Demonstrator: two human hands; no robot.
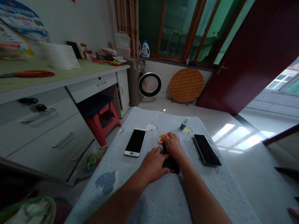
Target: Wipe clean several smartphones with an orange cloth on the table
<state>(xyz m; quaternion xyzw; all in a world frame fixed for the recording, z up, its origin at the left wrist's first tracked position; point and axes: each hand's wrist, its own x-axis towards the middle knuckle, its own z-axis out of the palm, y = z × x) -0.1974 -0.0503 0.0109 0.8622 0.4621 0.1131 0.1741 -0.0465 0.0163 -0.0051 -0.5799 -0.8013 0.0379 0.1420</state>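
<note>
A black phone (pixel 171 165) lies on the cloth-covered table (pixel 149 199), partly hidden under both hands. My left hand (pixel 154 164) grips it by its left side and lower end, thumb near the bottom edge. Over the phone's upper end, my right hand (pixel 173 145) is closed on an orange cloth (pixel 164 137), which pokes out beyond the fingers. To the left rests a white phone (pixel 135 142) with a dark screen. Another dark phone (pixel 206 150) sits to the right. A small spray bottle (pixel 183 124) stands beyond my right hand.
A white desk (pixel 93 84) with drawers runs along the left, a red stool (pixel 102 121) tucked beneath it. At the back are a washing machine (pixel 135 84) with its round door open and a round wooden tabletop (pixel 186 85). A dark red door (pixel 243 56) stands right.
</note>
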